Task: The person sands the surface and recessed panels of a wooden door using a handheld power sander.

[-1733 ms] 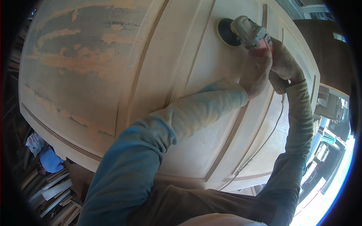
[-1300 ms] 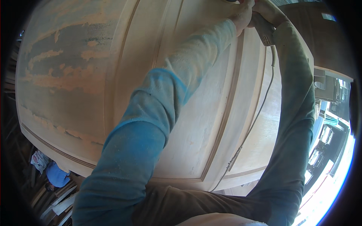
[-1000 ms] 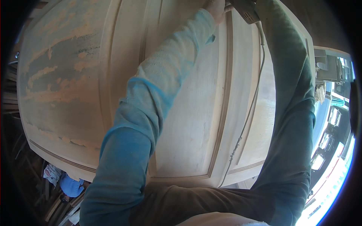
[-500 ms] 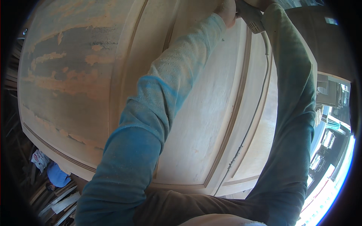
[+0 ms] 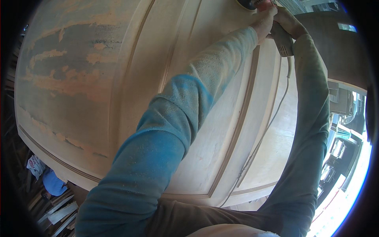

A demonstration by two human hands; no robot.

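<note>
Reached far across a big wooden door panel [image 5: 205,130] laid flat, both hands at its top edge near the rim of the head view – left hand [image 5: 263,20] closed over the front of a handheld electric sander [image 5: 276,33], right hand [image 5: 287,23] wrapped tight round its grey body just behind. Sanding pad [image 5: 246,4] pressed down on the wood, only partly seen, cut by the frame's upper rim. Both sleeves dusted pale with sawdust. Power cord [image 5: 264,130] trailed from the sander's tail back along the right of the panel, lying loose on the wood between the raised mouldings.

Judged a compact, stiff, fairly light tool, likely to buzz and skate on the dusty surface – best held as here, one palm on top to press, the other round the body to steer. Panel itself judged heavy and rigid, not likely to shift. Old patchy grey-and-orange finish [image 5: 67,75] left on the panel's left portion; the rest bare and pale.

Open room aplenty leftward across the panel; tighter at the far edge and toward the right, where a dark wooden surface [image 5: 335,51] stood just beside. Stacked timber offcuts [image 5: 59,209] and a blue bundle [image 5: 53,183] lay below the near left corner
</note>
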